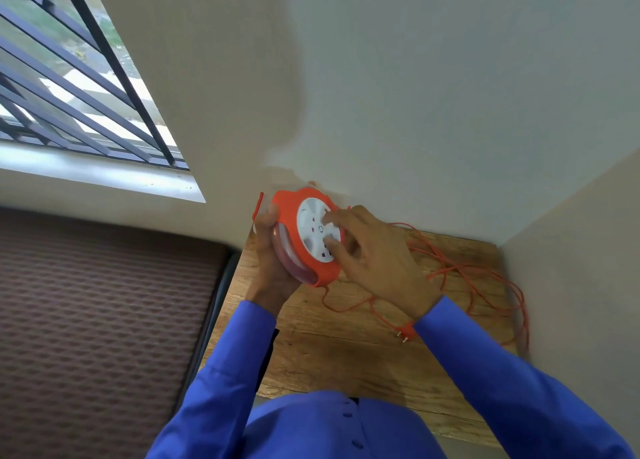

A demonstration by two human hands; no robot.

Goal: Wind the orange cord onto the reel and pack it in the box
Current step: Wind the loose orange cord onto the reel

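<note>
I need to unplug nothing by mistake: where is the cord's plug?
The plug lies on the wooden table, just under the right hand's wrist, prongs pointing toward the person.

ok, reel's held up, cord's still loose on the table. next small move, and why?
Probably turn the white centre disc with the right hand, whose fingers rest on it, while the left hand steadies the round orange plastic reel. Most of the thin orange cord lies in loose loops on the wooden table, its plug free.
</note>
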